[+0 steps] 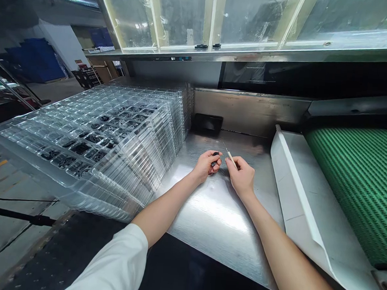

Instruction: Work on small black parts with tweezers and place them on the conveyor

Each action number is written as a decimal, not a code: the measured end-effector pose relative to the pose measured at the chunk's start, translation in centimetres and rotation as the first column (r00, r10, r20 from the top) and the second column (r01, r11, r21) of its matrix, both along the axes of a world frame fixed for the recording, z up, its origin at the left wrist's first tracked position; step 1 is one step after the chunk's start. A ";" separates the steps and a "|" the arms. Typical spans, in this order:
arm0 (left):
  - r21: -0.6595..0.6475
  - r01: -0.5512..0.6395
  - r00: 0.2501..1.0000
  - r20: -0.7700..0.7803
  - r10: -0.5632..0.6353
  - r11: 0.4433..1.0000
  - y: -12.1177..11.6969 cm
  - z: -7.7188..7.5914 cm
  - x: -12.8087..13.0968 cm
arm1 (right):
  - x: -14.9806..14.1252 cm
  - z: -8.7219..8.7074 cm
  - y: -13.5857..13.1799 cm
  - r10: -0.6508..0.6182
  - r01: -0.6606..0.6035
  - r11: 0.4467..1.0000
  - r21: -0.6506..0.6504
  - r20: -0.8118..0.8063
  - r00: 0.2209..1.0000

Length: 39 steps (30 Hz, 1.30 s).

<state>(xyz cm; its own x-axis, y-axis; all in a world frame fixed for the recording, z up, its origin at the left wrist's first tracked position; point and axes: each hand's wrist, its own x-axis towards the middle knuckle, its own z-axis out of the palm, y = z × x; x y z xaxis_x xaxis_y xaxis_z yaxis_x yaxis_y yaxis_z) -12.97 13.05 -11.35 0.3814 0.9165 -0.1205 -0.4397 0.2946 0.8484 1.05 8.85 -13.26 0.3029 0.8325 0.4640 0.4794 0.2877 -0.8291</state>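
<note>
Small black part (216, 154) is gripped between the fingers of my left hand (205, 165), and more black shows lower down against the same fingers. Whether that is one piece or two, I cannot tell. My right hand (243, 177) is closed round the pale handle of a thin pointed tool (231, 158), whose slim metal tip points up and to the left. Both hands are close together, a little above a shiny metal worktop (208, 216). The tool's tip is near the black part but apart from it.
A tall stack of clear plastic trays (167, 138) stands at the left, with black round parts (81, 147) in the top tray's pockets. A dark rectangular object (208, 123) lies at the back. Rightward are a white guard (293, 183) and a green conveyor belt (360, 174). Clear panels hang overhead.
</note>
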 end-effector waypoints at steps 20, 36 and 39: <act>-0.060 -0.083 0.996 0.039 0.085 0.995 0.2 -0.1 0.0 | -0.2 0.5 -0.2 0.012 -0.012 1.000 -0.027 -0.002 1.000; -0.159 -0.233 0.967 0.063 0.245 0.959 0.3 -0.4 0.5 | 0.0 0.3 -0.2 -0.014 0.014 0.999 -0.050 0.013 1.000; -0.187 -0.257 0.956 0.096 0.278 0.948 0.2 -0.1 0.7 | 0.1 0.2 -0.2 -0.032 0.033 0.997 -0.073 0.020 0.999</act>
